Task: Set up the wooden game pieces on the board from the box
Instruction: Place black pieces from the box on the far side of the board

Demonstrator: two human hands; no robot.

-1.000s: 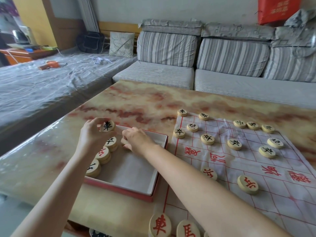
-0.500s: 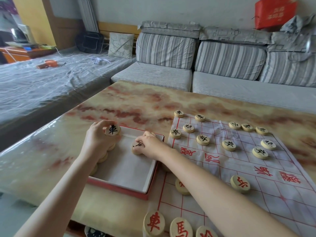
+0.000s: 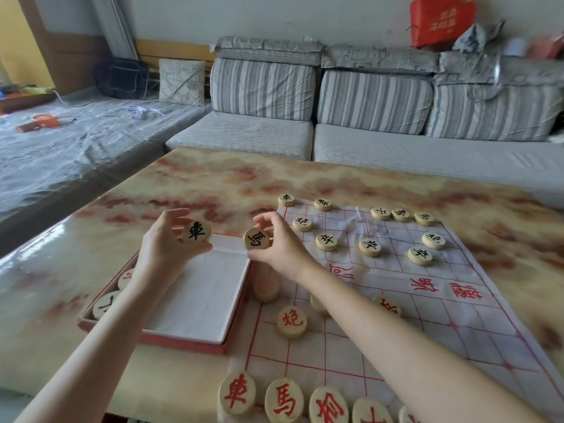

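Many round wooden game pieces (image 3: 326, 242) are set on the white cloth board (image 3: 457, 325), a few are left in the flat red box (image 3: 183, 338), and over it a black-lettered piece (image 3: 197, 232) is pinched in the left hand (image 3: 164, 250) and a second piece (image 3: 257, 238) in the right hand (image 3: 282, 250).

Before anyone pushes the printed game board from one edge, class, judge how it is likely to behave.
The board looks like thin cloth; creases near its far edge suggest it would bunch rather than slide stiffly. It is probably light, so the wooden pieces resting on it would likely shift too.
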